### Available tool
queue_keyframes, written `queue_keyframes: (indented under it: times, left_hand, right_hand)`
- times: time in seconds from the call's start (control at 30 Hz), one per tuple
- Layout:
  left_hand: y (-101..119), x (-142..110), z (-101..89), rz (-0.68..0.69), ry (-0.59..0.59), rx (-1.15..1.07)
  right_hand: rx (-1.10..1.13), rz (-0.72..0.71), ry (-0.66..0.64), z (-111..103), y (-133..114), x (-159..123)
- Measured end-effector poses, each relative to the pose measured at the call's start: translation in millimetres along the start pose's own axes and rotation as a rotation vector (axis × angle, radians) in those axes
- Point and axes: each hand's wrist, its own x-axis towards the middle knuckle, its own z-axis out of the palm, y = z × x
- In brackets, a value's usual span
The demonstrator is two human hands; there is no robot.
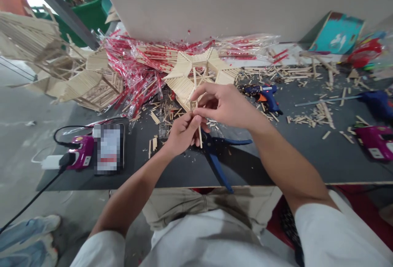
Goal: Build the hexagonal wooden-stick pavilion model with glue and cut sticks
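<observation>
The dark table [178, 177] carries a pale, star-like frame [181, 70] at twelve o'clock from both hands. The right hand [230, 105] comes in from four o'clock, half curled, thumb and forefinger tips at the stick; whether they grip it I cannot tell. The left hand [184, 132], from eight o'clock, is closed, pinching the stick between thumb and fingers. A blue cutter [216, 164] lies at five o'clock, just beside that hand. The stick [201, 140] sits between the hands, its long axis running from nearly twelve to nearly six, about equally near each. It looks thin, straight, pale and bare; its far end overlaps the frame in view, contact unclear.
</observation>
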Motion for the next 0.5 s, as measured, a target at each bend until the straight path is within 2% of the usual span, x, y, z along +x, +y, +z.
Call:
queue_keyframes:
  times: [0.1,0.3,0.5]
  left_hand:
    - [-2.6,1.0,0.9,-0.049,0.0,-0.042]
    - [-3.7,-3.7,4.3,-0.148,-0.081,-0.041]
    - [7.5,-9.3,9.5,-0.238,-0.075,-0.058]
  right_hand:
    - [-0.044,-0.007,0.021,-1.3,0.0,-0.1]
    - [-0.184,-0.02,0.278,-14.4,10.8,4.8]
    - [-0.278,-0.053,0.29,-12.3,20.4,10.1]
